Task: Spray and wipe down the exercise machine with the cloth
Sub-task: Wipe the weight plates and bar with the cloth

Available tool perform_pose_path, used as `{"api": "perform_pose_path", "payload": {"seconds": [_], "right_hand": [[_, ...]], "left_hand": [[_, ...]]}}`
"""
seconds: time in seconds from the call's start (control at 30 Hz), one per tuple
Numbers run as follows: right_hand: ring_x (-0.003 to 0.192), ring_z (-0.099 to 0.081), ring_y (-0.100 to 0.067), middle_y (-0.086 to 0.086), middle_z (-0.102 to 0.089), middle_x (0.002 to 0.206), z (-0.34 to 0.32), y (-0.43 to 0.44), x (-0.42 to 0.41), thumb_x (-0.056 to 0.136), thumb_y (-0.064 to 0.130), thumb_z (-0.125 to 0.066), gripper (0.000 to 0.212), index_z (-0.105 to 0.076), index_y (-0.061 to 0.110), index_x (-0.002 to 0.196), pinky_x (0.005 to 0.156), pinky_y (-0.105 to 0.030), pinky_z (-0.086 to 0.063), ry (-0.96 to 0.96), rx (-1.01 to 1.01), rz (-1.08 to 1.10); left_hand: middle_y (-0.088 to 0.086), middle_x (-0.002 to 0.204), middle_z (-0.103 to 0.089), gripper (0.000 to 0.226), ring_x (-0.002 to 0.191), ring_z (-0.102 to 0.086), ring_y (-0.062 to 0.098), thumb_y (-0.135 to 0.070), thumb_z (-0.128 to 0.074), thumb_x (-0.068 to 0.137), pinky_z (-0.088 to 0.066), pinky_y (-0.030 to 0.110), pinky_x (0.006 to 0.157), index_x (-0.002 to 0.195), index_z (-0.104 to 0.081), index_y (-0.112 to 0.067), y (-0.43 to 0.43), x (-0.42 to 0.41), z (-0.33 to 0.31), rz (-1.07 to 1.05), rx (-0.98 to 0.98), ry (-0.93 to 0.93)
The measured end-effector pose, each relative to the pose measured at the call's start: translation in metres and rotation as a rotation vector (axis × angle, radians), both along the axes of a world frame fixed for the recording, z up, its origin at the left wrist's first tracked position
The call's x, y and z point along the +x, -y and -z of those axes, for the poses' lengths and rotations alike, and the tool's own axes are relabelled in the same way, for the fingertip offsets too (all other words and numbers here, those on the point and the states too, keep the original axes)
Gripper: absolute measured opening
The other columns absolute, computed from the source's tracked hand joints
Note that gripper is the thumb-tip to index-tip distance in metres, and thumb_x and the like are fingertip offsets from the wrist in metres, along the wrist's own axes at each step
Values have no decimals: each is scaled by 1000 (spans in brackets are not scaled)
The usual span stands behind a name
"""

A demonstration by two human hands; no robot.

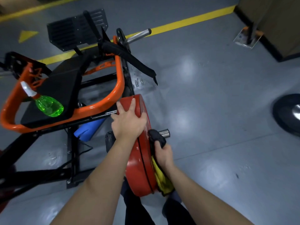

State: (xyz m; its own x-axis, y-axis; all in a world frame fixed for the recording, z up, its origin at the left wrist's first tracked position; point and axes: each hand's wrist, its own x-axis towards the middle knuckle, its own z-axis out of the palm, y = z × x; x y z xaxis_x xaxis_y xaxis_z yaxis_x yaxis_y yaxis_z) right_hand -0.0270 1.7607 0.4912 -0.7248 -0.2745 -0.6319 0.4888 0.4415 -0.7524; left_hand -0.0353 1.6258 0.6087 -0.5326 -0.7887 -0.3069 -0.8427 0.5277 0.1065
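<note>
The exercise machine (pixel 113 88), an orange and black tube frame, stands on the grey floor (pixel 211 111) ahead and to the left of the person. The wiping looks to be in progress, not finished. The work is now at the loaded plate, and nothing shows plainly whether the frame has been wiped. I see no spray film or streaks on the orange tubes, though the picture is too soft to be sure.

Its black padded bench (pixel 65 82) sits inside the orange loop, matte and dry-looking. The red weight plate (pixel 139 168) hangs edge-on on the near chrome sleeve (pixel 164 132). It is glossy, with a dark groove running round its rim.

The spray bottle (pixel 48 105), clear green with a white head, lies on its side on the bench, set down and out of reach of either hand. This suggests spraying is over for this part.

The cloth (pixel 160 177), yellow with a dark end bunched near the sleeve, is pressed against the plate's outer face. The left hand (pixel 128 122) has its grip curled over the plate's top rim, steadying it. The right hand (pixel 163 153) has its grip closed round the cloth.
</note>
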Motion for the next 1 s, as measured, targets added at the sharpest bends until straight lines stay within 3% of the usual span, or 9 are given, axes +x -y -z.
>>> {"api": "perform_pose_path", "payload": {"seconds": [0.07,0.17,0.27,0.43,0.57,0.63,0.7,0.83,1.0], "right_hand": [[88,-63,-20,-6,-70,87,-18,20,-19,95,28,-55,31,-72,1,92,84,-41,-51,-86,-97,33],[74,-58,-12,1,-62,74,-45,31,-39,85,39,-51,46,-65,-4,83,72,-39,-51,-159,-216,-5],[64,-53,-1,11,-59,68,-38,14,-22,93,23,-56,26,-65,4,77,67,-29,-47,-181,-275,19],[78,-55,-12,15,-57,64,6,-29,13,98,19,-56,31,-60,16,67,68,-27,-44,-9,-74,-36],[90,-61,-15,2,-67,89,-12,-17,1,99,13,-53,19,-70,12,91,77,-25,-45,-45,-105,-80],[96,-66,-14,-2,-76,100,-28,0,-14,95,20,-53,26,-75,8,104,89,-27,-52,-110,-217,-56],[88,-64,-16,-12,-75,94,-41,18,-31,94,24,-54,28,-73,4,97,89,-37,-52,-159,-243,-25],[97,-69,-16,3,-76,97,-51,40,-52,92,61,-52,55,-74,12,103,88,-37,-55,-149,-228,-56],[90,-63,-16,-1,-70,88,-13,7,-22,103,13,-51,22,-69,13,89,78,-29,-48,-47,-195,0]], "left_hand": [[8,172,-7,71,137,-35,50,-62,-40,95,-41,50,104,160,-16,-50,6,-7,0,7,21,10],[8,172,-8,69,139,-34,49,-61,-39,95,-38,49,106,160,-17,-50,14,-12,2,-10,44,31],[8,171,-11,68,139,-34,49,-60,-39,95,-37,49,107,160,-20,-50,17,-17,4,-24,51,33],[11,166,-25,67,137,-37,51,-59,-39,93,-34,49,109,158,-28,-47,29,-26,7,-11,66,36],[13,168,-20,69,141,-38,50,-62,-42,94,-34,48,112,159,-30,-43,44,-37,2,-15,136,13],[19,170,-10,74,140,-39,53,-67,-43,96,-37,53,110,161,-24,-37,43,-39,-1,-43,88,-49],[21,170,0,91,142,-33,55,-80,-41,91,-36,61,110,164,-13,-35,27,-36,-7,-62,69,-28],[12,171,12,107,148,-18,50,-96,-31,78,-32,65,113,163,3,-41,-20,2,-7,-53,99,31],[10,171,0,73,135,-33,46,-64,-38,96,-47,49,94,161,-9,-48,-20,11,3,-46,-32,-10]]}}
